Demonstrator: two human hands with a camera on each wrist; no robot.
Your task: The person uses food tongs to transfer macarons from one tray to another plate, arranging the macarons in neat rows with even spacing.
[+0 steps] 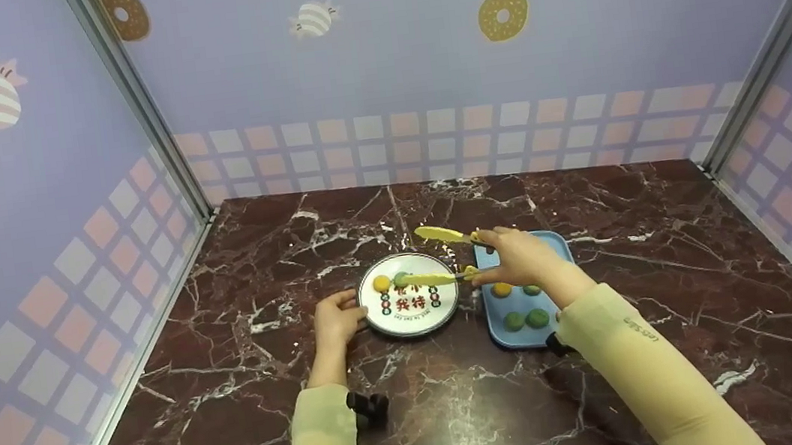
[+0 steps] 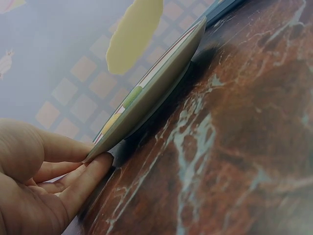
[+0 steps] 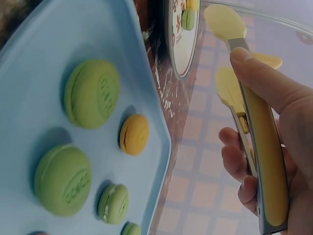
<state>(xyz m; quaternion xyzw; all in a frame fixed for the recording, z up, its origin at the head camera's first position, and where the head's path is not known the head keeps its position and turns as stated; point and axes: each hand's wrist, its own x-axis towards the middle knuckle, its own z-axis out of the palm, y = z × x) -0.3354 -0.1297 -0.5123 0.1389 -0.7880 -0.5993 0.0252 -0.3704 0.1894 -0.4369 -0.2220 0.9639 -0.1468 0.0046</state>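
Note:
My left hand (image 1: 336,320) pinches the left rim of a white round plate (image 1: 416,323) with red lettering, thumb above and fingers below. On the plate a yellow macaron (image 1: 381,283) and a green macaron (image 1: 401,278) lie side by side near the far left. In my right hand (image 1: 525,259) are yellow-tipped tongs (image 3: 266,161), their arms spread with nothing between them. One tong tip hangs above the plate near the green macaron; the left wrist view shows a gap below it. Under the right hand sits a blue tray (image 1: 509,341) holding several macarons.
Large green macarons (image 3: 92,94) and a smaller yellow macaron (image 3: 134,134) rest spaced apart on the tray. The dark red marbled tabletop (image 1: 236,401) surrounds plate and tray. Patterned purple panels (image 1: 406,62) stand at the back and both sides.

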